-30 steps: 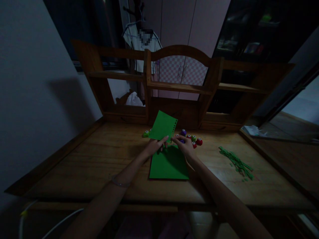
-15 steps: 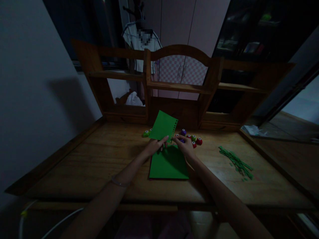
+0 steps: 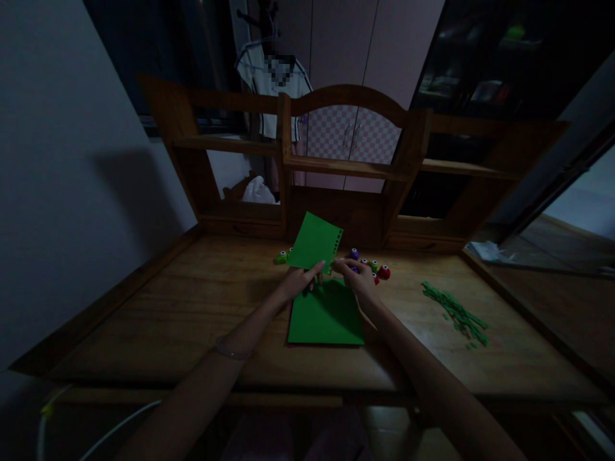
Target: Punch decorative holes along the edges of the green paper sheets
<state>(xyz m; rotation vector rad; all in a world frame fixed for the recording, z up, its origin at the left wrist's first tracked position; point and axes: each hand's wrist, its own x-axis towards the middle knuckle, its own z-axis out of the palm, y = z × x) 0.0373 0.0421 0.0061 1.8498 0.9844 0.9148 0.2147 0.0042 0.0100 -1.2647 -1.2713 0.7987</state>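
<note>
The left hand (image 3: 298,282) still pinches the green sheet (image 3: 314,240); the right hand (image 3: 361,285), curled, has shifted slightly rightward, grip unclear.

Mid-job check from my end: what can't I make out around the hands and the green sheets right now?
- Head view: whether the right hand pinches a scrap; its fingertips are too small and dim.
- Head view: part of the lower green sheet's far edge; the left hand covers it.
- Head view: how many small colored pieces there are; the right hand and upper green sheet block some.
- Head view: the strip count in the green pile; strips overlap.
</note>
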